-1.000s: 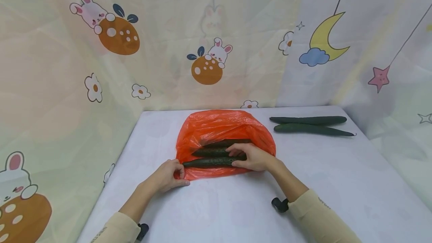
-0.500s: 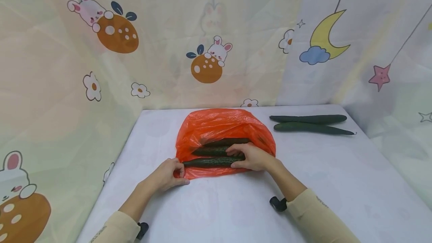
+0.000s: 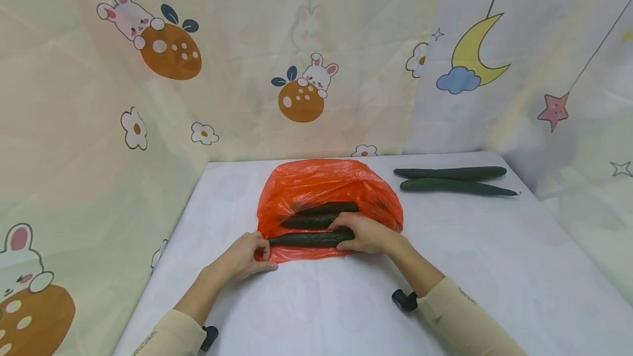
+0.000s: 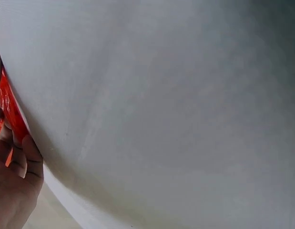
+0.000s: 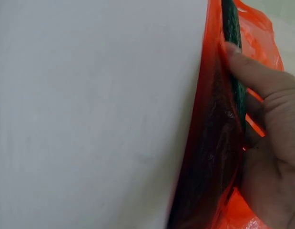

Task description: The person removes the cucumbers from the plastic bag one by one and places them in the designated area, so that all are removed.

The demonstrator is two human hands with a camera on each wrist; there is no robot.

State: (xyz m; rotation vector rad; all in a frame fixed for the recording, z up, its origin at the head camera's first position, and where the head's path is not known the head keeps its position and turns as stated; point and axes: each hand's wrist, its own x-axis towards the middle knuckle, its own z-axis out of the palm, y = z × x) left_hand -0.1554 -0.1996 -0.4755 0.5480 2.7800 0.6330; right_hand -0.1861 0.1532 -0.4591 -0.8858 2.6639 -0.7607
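A red plastic bag [image 3: 316, 174] lies on its side on the table, its wide mouth facing the person. Several dark green cucumbers lie crosswise in that mouth: a front cucumber [image 3: 306, 239], a middle cucumber [image 3: 306, 221] and a rear cucumber [image 3: 331, 207]. My right hand [image 3: 368, 233] grips the front cucumber near its right end, thumb on the near side, fingers over the far side. In the right wrist view the thumb presses on the cucumber [image 5: 231, 24] beside the bag's edge. My left hand [image 3: 244, 257] pinches the bag's left edge, by the front cucumber's tip.
Two more cucumbers, a rear one [image 3: 450, 173] and a front one [image 3: 455, 186], lie at the table's back right. The white table [image 3: 306, 312] is bordered by a printed cloth backdrop [image 3: 237, 59] at the back and sides.
My right hand has shifted slightly left and toward the person with the front cucumber, widening the gap to the middle one. My left hand stays at the bag's edge.
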